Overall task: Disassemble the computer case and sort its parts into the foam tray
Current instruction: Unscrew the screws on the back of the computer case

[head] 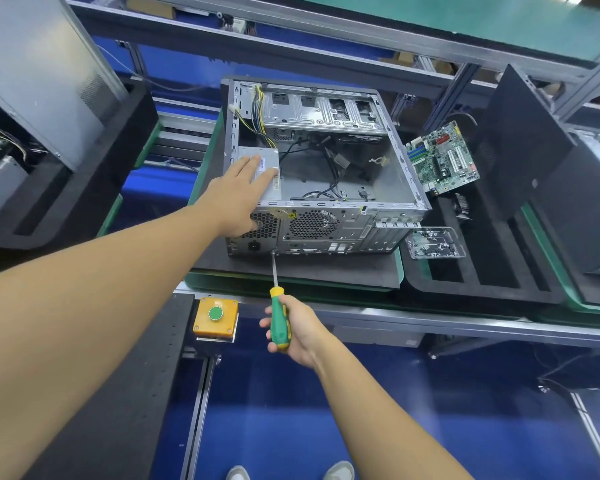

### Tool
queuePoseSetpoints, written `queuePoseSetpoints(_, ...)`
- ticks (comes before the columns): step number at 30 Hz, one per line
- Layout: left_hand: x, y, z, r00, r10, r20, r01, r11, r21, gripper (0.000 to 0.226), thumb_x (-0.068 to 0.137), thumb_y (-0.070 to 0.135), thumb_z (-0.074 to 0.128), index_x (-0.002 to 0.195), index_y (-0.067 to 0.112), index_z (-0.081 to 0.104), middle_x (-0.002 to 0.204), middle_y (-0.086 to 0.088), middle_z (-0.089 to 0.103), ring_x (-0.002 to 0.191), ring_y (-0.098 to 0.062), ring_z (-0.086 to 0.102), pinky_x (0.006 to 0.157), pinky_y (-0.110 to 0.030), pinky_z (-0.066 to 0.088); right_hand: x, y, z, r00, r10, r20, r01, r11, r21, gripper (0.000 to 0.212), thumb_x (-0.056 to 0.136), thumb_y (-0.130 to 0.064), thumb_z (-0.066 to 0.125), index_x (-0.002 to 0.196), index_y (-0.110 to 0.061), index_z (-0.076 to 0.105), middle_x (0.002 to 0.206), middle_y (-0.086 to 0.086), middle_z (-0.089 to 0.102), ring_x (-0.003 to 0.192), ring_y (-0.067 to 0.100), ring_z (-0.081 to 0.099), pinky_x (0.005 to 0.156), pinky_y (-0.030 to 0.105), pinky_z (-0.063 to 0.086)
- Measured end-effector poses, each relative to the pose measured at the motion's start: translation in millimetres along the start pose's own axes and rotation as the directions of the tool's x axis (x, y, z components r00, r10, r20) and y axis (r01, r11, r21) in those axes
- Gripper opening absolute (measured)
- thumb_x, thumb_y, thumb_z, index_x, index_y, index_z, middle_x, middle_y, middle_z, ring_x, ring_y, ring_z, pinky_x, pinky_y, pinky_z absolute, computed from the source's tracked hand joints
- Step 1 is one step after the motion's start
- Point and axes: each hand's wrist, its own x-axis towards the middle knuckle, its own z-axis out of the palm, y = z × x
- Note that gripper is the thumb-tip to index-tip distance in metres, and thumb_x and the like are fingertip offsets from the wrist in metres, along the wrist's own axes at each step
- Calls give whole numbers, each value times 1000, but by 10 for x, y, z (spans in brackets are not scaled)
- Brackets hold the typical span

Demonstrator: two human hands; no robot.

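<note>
Head view: left hand (238, 199) flat on power supply (269, 154)
Right hand (300, 329): grips screwdriver (277, 308) at computer case (326, 233) rear
Risk: tilted tip may slip — stripping the screw

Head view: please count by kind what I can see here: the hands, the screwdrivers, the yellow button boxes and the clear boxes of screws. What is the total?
hands: 2, the left hand and the right hand
screwdriver: 1
button box: 1
clear box of screws: 1
Total: 5
</note>
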Motion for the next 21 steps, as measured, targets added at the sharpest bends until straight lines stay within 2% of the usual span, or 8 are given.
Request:
queuePoseSetpoints(3,4,-2,2,1000,-2,2,2,1000,4,111,82,32,79,158,24,0,166,-7,-8,153,-24,-8,112,-52,36,-16,0,-10,1000,-5,31,5,1000,8,42,107,-33,36,111,-1,63,90,14,70,63,17,55,51,29,49)
queuePoseSetpoints(6,8,-3,7,1000,-1,1,1,1000,9,111,82,33,79,158,24,-1,166,-7,-8,153,-25,-7,113,-53,36,-25,15,-13,997,-74,16,74,997,-26,27,106,-31,44,107,-8,58,91,9,71,65,16,63,56,29,54)
queuePoseSetpoints(8,7,-4,8,1000,1,0,-1,1000,12,111,82,34,79,158,24,-1,166,-7,-8,153,-25,-7,112,-53,36,-28,34,-10,994,-105,-15,103,989,-107,19,104,-34,51,107,-15,52,95,7,66,65,18,67,54,30,55)
queuePoseSetpoints(11,11,-4,13,1000,2,-2,-2,1000,15,111,82,34,79,159,24,-1,166,-7,-8,153,-24,-7,112,-52,37,-10,59,-5,990,-112,-91,94,979,-182,22,99,-39,58,105,-19,50,94,5,57,54,11,56,46,23,44)
queuePoseSetpoints(13,12,-5,13,1000,2,-1,-2,1000,18,112,82,34,79,159,23,-1,166,-8,-8,153,-25,-8,113,-52,36,-6,25,2,997,-37,-71,30,995,-99,30,98,-44,57,105,-16,51,91,6,54,53,13,50,44,23,37)
queuePoseSetpoints(16,14,-6,10,1000,4,2,-4,1000,16,112,82,34,79,159,23,-1,166,-8,-8,153,-25,-7,114,-53,35,-28,-31,-27,996,64,55,-65,998,9,39,103,-42,41,106,-7,57,85,9,59,57,18,52,50,27,40)
queuePoseSetpoints(18,15,-6,9,1000,4,1,-4,1000,15,112,82,34,79,159,23,-1,166,-8,-8,153,-25,-7,114,-53,35,-17,-8,-58,996,43,79,-44,999,11,40,105,-33,34,107,-4,61,85,10,64,59,17,55,53,29,45)
queuePoseSetpoints(21,9,-4,9,1000,1,-4,-1,1000,11,112,82,33,79,159,23,-1,166,-8,-8,153,-25,-7,113,-52,36,-20,33,-50,998,-59,34,60,997,-40,21,105,-29,45,105,-11,56,92,8,64,62,16,59,53,30,51)
